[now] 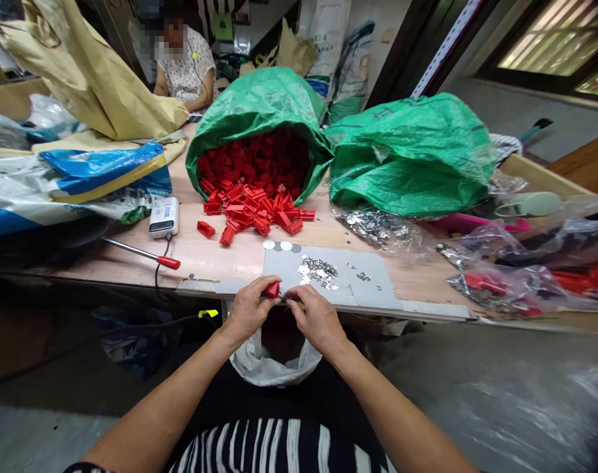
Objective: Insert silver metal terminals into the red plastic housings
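Left hand (250, 310) closed around red plastic part (273, 290). Right hand (319, 318), also closed, grips slim tool (284, 296) beside it. Small metal pieces (317, 272) heaped on gray sheet (280, 270).

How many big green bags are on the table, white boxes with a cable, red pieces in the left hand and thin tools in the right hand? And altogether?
Big green bags: 2
White box with a cable: 1
Red piece in the left hand: 1
Thin tool in the right hand: 1
Total: 5

No legible text or numbers
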`<move>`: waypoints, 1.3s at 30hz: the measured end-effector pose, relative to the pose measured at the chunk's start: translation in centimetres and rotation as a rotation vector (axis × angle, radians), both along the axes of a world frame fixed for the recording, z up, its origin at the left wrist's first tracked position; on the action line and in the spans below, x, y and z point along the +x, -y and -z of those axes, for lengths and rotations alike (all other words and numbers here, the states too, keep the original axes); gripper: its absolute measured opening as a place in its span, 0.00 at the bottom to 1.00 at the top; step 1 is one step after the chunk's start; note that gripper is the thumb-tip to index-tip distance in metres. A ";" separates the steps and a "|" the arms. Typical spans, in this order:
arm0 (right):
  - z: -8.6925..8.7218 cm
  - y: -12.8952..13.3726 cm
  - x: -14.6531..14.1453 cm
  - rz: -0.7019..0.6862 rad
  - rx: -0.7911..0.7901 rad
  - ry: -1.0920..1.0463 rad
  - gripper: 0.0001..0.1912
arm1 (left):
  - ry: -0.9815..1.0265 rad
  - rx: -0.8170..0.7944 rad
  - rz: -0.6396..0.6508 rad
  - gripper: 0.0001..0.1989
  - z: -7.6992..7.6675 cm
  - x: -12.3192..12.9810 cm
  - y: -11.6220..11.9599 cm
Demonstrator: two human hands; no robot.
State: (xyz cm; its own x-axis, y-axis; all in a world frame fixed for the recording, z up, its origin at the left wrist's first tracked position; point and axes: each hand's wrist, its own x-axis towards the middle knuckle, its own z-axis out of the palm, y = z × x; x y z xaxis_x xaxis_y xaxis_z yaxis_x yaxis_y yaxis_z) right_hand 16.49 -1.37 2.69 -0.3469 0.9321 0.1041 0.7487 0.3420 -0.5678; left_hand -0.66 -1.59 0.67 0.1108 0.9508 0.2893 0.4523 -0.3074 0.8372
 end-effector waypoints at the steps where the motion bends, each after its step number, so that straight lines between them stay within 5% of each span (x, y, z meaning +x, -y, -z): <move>1: 0.0 0.1 0.1 -0.001 -0.002 0.000 0.06 | 0.002 -0.012 0.002 0.17 -0.1 0.0 0.0; 20: -0.5 -0.2 -1.0 -0.018 0.034 0.198 0.07 | -0.066 -0.018 -0.033 0.20 0.0 0.5 0.0; 26: -0.2 -0.1 -0.5 -0.040 0.001 0.104 0.07 | -0.052 -0.021 -0.064 0.18 -0.5 1.0 0.5; 35: 0.3 2.0 0.6 -0.044 -0.021 -0.315 0.07 | 0.154 -0.066 -0.149 0.13 -2.2 0.8 3.1; 39: -0.6 2.7 1.4 -0.076 -0.143 -0.380 0.10 | 0.559 -0.217 -0.114 0.15 -2.6 1.4 3.6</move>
State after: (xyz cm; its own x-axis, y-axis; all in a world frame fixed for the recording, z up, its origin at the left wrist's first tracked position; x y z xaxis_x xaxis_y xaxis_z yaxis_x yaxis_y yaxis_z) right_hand 17.93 -4.04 3.26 -0.3773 0.9196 0.1097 0.4518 0.2862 -0.8450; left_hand 0.71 -5.15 3.30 -0.1074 0.9915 0.0728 -0.0536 -0.0789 0.9954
